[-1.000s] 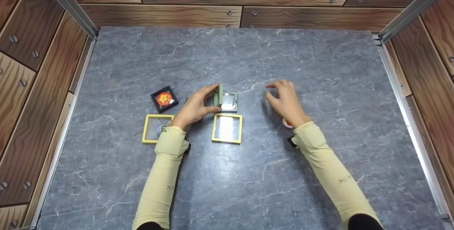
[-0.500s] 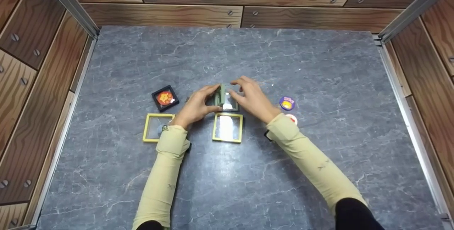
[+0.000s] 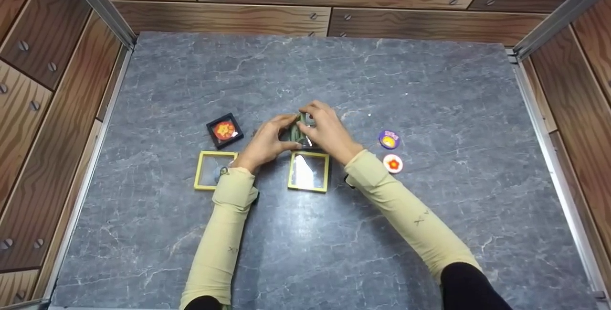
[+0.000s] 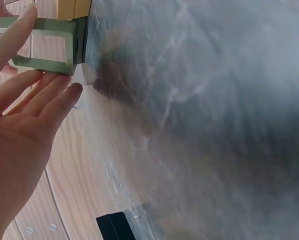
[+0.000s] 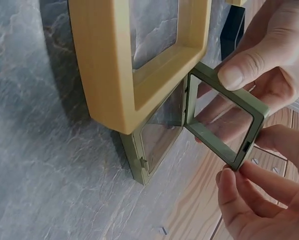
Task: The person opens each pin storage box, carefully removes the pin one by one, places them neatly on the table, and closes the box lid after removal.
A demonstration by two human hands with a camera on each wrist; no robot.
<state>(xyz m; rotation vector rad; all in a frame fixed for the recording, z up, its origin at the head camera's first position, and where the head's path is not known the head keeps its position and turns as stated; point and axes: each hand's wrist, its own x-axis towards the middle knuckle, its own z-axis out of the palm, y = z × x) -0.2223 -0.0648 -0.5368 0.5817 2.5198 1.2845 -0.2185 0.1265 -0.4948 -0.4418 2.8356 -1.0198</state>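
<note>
A green hinged display frame (image 5: 217, 140) with clear film stands open, one half on the tabletop and the other raised. In the head view my left hand (image 3: 266, 144) holds the raised half from the left, thumb at the near edge and fingers at the far edge. My right hand (image 3: 330, 131) is at the same half, and in the right wrist view its thumb and fingers pinch the free edge near a corner. A yellow display frame (image 3: 289, 172) sits just in front of the green one. Part of the green frame is hidden behind my right hand.
Left of my left hand lie another yellow frame (image 3: 197, 170) and a black frame (image 3: 211, 132) holding a red-orange round badge (image 3: 224, 131). To the right are a purple round badge (image 3: 389, 139) and a white one with a red flower (image 3: 393, 163). Wood-patterned walls enclose the grey tabletop (image 3: 305, 257).
My right hand has come left from beside the badges to the green frame's raised half, uncovering both badges. My left hand has kept its hold there.
</note>
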